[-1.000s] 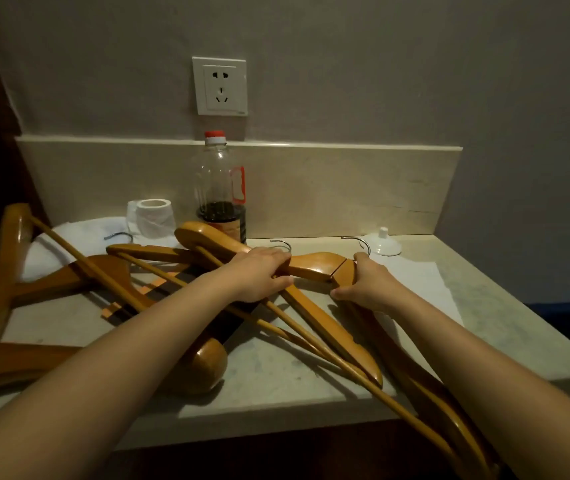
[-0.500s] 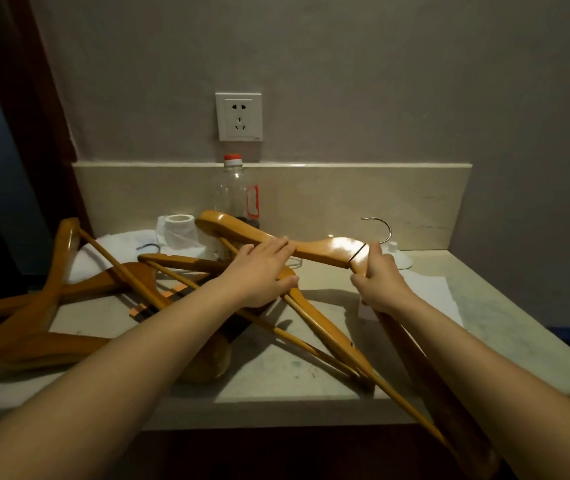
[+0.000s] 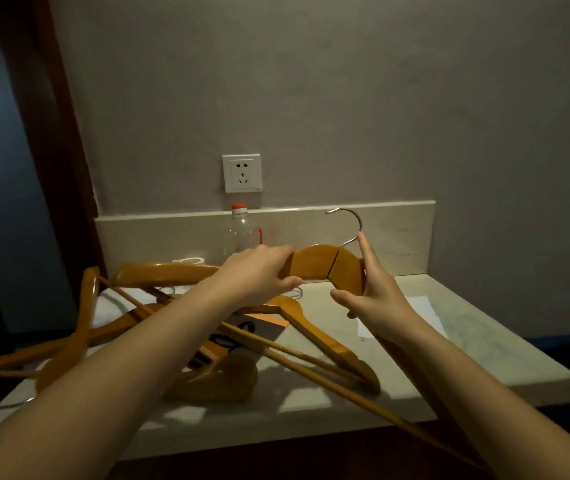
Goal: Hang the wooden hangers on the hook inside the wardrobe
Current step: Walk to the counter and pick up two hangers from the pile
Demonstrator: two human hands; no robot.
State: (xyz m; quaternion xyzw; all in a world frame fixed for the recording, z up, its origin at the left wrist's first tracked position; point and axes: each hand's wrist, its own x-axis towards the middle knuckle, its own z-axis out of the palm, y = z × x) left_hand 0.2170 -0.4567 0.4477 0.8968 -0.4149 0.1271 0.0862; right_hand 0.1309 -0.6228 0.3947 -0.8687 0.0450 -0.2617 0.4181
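Hanger [image 3: 314,262] lifted since earlier; hook [image 3: 347,221] up, axis left-right.

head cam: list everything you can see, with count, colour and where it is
held hanger: one, honey-brown wood, silver hook, raised above the counter
other hangers: several, same wood, piled on the counter's left and middle; exact count unclear
counter: one, pale marble, against the wall
bottle: one, clear with red cap, at the backsplash
wall socket: one, white, above the bottle
paper sheet: one, white, counter's right
orange-and-black card: one, under the pile
left hand: gripping the held hanger
right hand: fingers around the hanger, near its hook
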